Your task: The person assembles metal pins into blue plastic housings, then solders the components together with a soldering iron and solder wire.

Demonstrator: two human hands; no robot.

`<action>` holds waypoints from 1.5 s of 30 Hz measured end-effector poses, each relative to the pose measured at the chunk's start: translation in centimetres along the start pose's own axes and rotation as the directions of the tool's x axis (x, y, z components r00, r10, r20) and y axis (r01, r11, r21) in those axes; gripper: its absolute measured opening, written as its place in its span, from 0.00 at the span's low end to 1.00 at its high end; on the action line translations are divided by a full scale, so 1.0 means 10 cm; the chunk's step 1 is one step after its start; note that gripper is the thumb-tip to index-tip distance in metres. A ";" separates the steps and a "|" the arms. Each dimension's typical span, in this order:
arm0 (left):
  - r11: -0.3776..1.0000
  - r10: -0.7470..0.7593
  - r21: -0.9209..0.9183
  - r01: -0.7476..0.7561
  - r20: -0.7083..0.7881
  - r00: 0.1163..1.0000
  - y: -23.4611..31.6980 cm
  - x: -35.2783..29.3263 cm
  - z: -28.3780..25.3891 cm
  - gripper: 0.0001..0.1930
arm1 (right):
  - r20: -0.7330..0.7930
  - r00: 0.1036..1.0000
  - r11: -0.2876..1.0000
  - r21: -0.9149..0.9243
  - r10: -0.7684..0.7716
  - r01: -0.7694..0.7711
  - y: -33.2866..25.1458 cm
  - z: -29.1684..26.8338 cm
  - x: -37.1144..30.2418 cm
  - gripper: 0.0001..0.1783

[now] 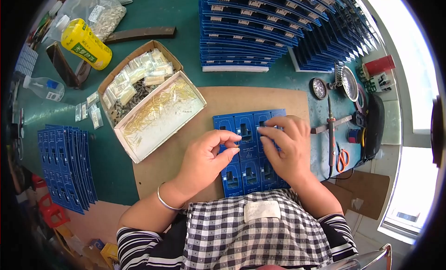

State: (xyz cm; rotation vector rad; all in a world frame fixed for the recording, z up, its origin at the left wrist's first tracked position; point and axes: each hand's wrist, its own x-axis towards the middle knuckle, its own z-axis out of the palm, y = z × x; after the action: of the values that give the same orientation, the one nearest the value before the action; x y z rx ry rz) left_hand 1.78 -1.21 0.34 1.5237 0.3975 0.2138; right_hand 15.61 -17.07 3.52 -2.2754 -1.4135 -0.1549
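Observation:
A blue circuit board panel (249,176) with rows of cut-out openings lies on a brown board in front of me. Over its left part is my left hand (211,154), thumb and forefinger pinched close together. A tiny yellowish bit shows at those fingertips, too small to name. My right hand (290,149) hovers above the panel's right side, fingers bent and a gap between thumb and forefinger; nothing shows in it. Beyond my left hand, a white cardboard tray (160,130) holds loose thin yellow pins. It rests against a brown carton (104,86) of small packets and dark parts.
Tall stacks of blue boards (246,42) stand at the back. More boards (65,168) lean at the left. A yellow bottle (88,45) and a clear bottle (44,88) are far left. A soldering iron (331,135) and orange-handled scissors (343,159) lie at right.

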 end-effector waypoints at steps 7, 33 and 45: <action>0.996 0.080 0.032 -0.080 -0.017 0.997 -0.01 0.02 0.03 0.14 | 0.065 0.998 0.948 0.316 0.014 -0.034 -0.11 0.23 0.00 0.10; 0.991 0.104 0.095 -0.100 -0.037 0.994 -0.03 0.05 -0.02 0.05 | 0.068 0.980 0.966 0.169 0.187 -0.196 0.13 0.31 0.11 0.03; 0.998 0.059 -0.016 -0.060 -0.072 0.996 -0.02 0.04 0.01 0.07 | -0.019 0.995 0.979 -0.183 -0.093 0.088 -0.01 0.28 0.11 0.07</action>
State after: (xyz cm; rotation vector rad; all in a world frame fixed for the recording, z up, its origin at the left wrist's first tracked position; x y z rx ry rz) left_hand 2.19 -1.11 0.06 1.5142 0.4062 0.3182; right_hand 15.63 -14.91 1.41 -2.3437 -1.5458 -0.3565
